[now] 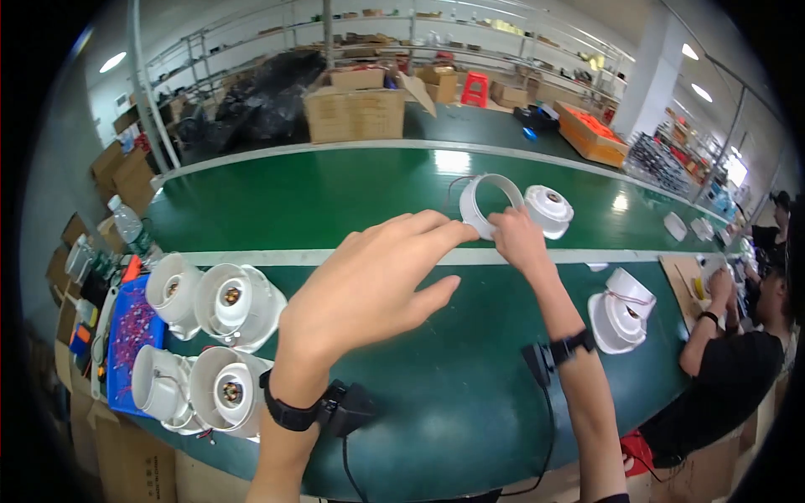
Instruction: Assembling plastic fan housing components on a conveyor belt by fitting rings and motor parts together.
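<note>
A white plastic ring [472,207] with a thin wire at its side stands tilted on the green conveyor belt, near its front edge. My right hand [517,239] is closed on the ring's lower right rim. My left hand [369,281] is open, fingers stretched out and thumb apart. Its index fingertip reaches the ring's lower left edge; whether it touches, I cannot tell. Just right of the ring sits a white motor housing [549,211] with a round raised centre. Another white housing [619,323], with a wired piece leaning on it, rests on the bench right of my right forearm.
Several white housings with copper-wound motors [231,300] stand at the left, beside a blue tray [126,335] of small wired parts. Plastic bottles [126,222] are behind them. A co-worker [738,344] sits at the right. Cardboard boxes [356,113] stand beyond the belt.
</note>
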The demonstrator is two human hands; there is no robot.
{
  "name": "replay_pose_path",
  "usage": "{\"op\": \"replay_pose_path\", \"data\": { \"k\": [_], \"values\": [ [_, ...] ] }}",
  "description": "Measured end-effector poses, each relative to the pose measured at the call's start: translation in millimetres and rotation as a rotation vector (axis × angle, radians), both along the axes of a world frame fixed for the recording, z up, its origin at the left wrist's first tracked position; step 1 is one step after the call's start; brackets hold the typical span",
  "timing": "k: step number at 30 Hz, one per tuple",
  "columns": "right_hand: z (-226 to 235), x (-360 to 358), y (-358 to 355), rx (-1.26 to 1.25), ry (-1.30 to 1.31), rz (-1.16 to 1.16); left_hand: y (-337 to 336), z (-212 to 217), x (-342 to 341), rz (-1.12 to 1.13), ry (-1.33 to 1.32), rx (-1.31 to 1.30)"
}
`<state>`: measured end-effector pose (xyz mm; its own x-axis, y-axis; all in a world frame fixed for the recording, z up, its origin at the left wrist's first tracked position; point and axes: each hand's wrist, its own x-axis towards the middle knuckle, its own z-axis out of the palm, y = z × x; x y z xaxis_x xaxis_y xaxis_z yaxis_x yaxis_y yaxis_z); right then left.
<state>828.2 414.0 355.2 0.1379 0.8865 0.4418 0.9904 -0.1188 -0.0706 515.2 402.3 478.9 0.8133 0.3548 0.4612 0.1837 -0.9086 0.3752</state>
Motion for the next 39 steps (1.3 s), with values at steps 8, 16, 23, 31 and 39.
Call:
{"op": "replay_pose_path", "data": {
  "k": [8, 16, 23, 31, 39],
  "values": [
    [-19, -6, -5, 0.223, -0.105, 0.076, -3, 4, 0, -0.053, 0.099, -0.023],
    [28, 52, -144, 0.254, -0.147, -0.281, 2, -5, -4, -0.12, -0.016, -0.014],
    [8, 154, -243, -0.098, 0.334, -0.526, -11, 0, 0, -0.15, 0.054, -0.002],
    [11, 91, -241, 0.306, 0.631, -0.154, -17, -3, 9, -0.217, 0.138, -0.011],
    [14, 14, -225, 0.181, 0.176, 0.159, -21, -18, 22, -0.232, 0.143, -0.022]
  ]
}}
